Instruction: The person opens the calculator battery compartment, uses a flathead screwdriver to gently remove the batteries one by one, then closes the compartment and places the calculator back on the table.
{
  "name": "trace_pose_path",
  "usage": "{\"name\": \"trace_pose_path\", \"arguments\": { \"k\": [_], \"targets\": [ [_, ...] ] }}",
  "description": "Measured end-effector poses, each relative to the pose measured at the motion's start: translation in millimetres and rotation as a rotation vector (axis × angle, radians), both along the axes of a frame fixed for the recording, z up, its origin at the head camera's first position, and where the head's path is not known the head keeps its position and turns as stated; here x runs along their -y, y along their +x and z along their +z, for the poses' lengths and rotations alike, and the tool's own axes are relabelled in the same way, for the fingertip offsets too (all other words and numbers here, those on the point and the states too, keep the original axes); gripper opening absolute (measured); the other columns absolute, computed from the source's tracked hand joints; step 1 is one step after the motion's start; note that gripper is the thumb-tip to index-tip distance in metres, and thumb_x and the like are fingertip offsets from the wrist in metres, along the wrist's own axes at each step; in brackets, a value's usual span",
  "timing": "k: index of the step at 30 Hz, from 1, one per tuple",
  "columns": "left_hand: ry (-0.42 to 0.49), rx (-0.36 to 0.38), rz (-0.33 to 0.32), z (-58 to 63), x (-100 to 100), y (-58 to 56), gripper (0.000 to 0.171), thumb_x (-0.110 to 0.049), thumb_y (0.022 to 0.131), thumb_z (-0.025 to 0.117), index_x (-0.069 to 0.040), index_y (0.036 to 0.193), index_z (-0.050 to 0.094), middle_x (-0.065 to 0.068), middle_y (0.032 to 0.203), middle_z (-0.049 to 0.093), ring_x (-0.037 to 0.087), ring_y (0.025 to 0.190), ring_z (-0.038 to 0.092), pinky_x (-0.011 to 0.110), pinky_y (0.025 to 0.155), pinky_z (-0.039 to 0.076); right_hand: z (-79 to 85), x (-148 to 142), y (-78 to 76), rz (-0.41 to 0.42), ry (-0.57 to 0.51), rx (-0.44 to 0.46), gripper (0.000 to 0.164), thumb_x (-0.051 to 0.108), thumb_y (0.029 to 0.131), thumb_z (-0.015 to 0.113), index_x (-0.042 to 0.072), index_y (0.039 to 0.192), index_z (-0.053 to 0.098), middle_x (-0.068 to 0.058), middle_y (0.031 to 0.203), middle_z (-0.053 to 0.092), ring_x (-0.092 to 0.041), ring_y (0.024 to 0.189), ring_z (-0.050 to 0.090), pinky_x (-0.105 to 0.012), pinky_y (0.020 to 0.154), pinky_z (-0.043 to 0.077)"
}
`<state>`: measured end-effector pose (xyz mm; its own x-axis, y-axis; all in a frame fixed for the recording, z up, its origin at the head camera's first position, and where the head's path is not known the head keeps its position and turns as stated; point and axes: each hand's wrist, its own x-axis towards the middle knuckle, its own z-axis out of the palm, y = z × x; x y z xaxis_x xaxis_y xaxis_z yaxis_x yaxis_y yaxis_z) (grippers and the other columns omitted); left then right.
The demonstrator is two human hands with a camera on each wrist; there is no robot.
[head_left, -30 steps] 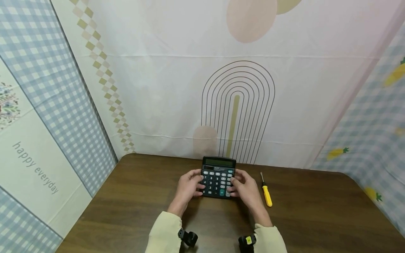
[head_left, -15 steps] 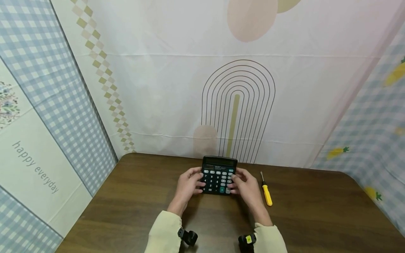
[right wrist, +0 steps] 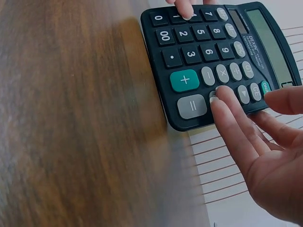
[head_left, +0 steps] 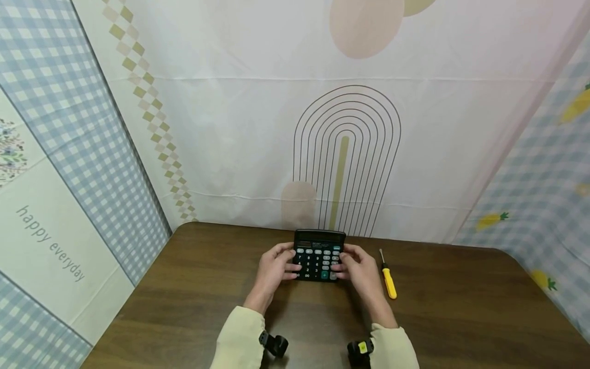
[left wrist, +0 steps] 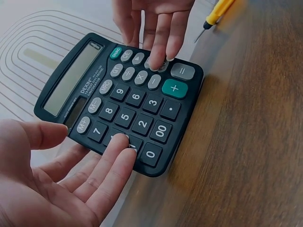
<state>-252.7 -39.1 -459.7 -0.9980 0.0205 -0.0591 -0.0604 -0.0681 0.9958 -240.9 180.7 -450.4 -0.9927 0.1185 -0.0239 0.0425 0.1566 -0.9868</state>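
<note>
A black calculator (head_left: 312, 264) with grey and green keys is held between both hands near the table's far edge, its display facing up and toward me. My left hand (head_left: 271, 269) grips its left side, with fingertips over the lower number keys in the left wrist view. On the opposite side, my right hand (head_left: 361, 274) holds the calculator's edge, two fingertips on the grey keys (right wrist: 207, 75) in the right wrist view. Some fingers of each hand go behind the casing and are hidden. Whether the lower edge touches the table cannot be told.
Right of the right hand, a yellow-handled screwdriver (head_left: 389, 283) lies on the brown wooden table (head_left: 184, 287), its tip pointing away. A white patterned cloth (head_left: 230, 128) hangs behind the table. Black wrist cameras (head_left: 275, 346) sit at both cream sleeves.
The calculator's lower edge has risen a little and its face looks shorter from above, so its tilt has changed. Both hands keep their hold; the screwdriver stays put.
</note>
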Motion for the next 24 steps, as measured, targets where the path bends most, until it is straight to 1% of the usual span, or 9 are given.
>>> {"name": "trace_pose_path", "arguments": {
  "k": [4,7,10,12,14,17,20,24],
  "targets": [
    [0.000,-0.015,-0.012,-0.2,0.7,0.6,0.042,-0.016,0.108,0.055,0.002,0.146,0.061,0.024,0.139,0.064,0.029,0.090,0.078,0.039,0.075,0.064,0.3,-1.1,0.6,0.004,-0.026,-0.016,0.042,0.008,0.111,0.050,-0.007,0.150,0.051,-0.028,0.129,0.061,-0.031,0.097,0.077,-0.035,0.079,0.064],
    [0.004,-0.012,-0.015,-0.9,0.7,0.7,0.042,-0.017,0.109,0.053,0.002,0.145,0.061,0.025,0.144,0.060,0.029,0.090,0.078,0.040,0.077,0.064,0.7,-1.7,1.3,0.006,-0.041,-0.023,0.041,0.007,0.112,0.047,-0.009,0.150,0.051,-0.029,0.124,0.063,-0.033,0.095,0.078,-0.036,0.078,0.064],
    [0.010,-0.005,-0.011,-0.9,0.5,1.2,0.041,-0.019,0.110,0.052,0.004,0.143,0.062,0.026,0.141,0.061,0.031,0.090,0.078,0.039,0.077,0.064,1.6,-2.2,1.8,-0.003,-0.051,-0.011,0.040,0.008,0.113,0.046,-0.009,0.149,0.052,-0.027,0.119,0.065,-0.031,0.092,0.078,-0.036,0.077,0.064],
    [0.011,-0.002,-0.010,-0.9,0.4,1.6,0.041,-0.021,0.111,0.052,0.004,0.141,0.063,0.026,0.137,0.062,0.033,0.091,0.078,0.038,0.076,0.064,2.4,-2.6,2.2,-0.009,-0.056,-0.003,0.040,0.009,0.113,0.045,-0.009,0.147,0.053,-0.028,0.118,0.065,-0.030,0.091,0.078,-0.036,0.077,0.064],
    [0.012,-0.002,-0.007,-0.4,0.2,1.9,0.042,-0.022,0.111,0.051,0.005,0.140,0.064,0.027,0.133,0.064,0.033,0.091,0.078,0.038,0.076,0.064,3.2,-3.2,2.0,-0.012,-0.062,0.007,0.040,0.011,0.113,0.044,-0.009,0.147,0.053,-0.029,0.121,0.064,-0.030,0.091,0.078,-0.037,0.077,0.064],
    [0.015,-0.001,-0.004,0.5,-0.3,1.9,0.042,-0.023,0.111,0.051,0.005,0.139,0.064,0.027,0.131,0.065,0.032,0.089,0.078,0.037,0.075,0.064,4.5,-3.9,1.8,-0.008,-0.069,0.015,0.042,0.012,0.114,0.043,-0.010,0.148,0.052,-0.033,0.131,0.060,-0.030,0.092,0.078,-0.038,0.078,0.064],
    [0.016,0.005,0.001,1.1,-0.7,1.5,0.042,-0.025,0.111,0.052,0.005,0.138,0.065,0.027,0.129,0.067,0.031,0.088,0.079,0.037,0.075,0.064,5.3,-4.5,1.9,-0.007,-0.077,0.025,0.042,0.014,0.114,0.041,-0.010,0.148,0.052,-0.034,0.139,0.056,-0.031,0.092,0.078,-0.038,0.078,0.064],
    [0.019,0.000,-0.001,2.0,-0.7,1.3,0.048,-0.035,0.110,0.057,0.005,0.134,0.067,0.026,0.126,0.068,0.032,0.089,0.079,0.040,0.076,0.065,6.3,-5.1,1.7,-0.013,-0.091,0.035,0.043,0.015,0.115,0.040,-0.011,0.147,0.053,-0.032,0.138,0.055,-0.031,0.092,0.078,-0.038,0.078,0.064]
  ]
}}
